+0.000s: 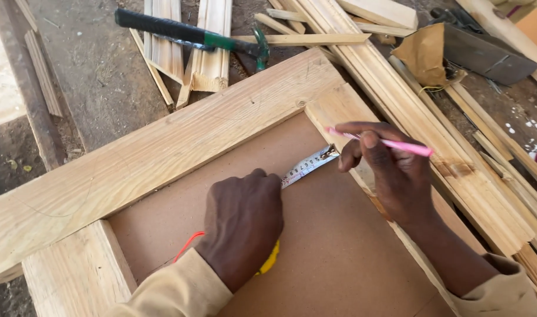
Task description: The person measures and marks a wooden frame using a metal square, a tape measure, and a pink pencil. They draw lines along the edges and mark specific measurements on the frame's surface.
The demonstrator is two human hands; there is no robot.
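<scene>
While over tape measure (pixel 308 166), fingers (pixel 362 144) curled.

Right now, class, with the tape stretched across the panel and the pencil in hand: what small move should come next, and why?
Probably lower the pink pencil to the panel at the tape blade and mark it. The left hand pins the yellow tape measure; the right hand holds the tape's hook at the frame's inner edge, the pencil raised off the wood.

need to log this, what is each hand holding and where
Left hand covers the yellow tape measure case; right hand pinches the pink pencil mid-shaft.
</scene>
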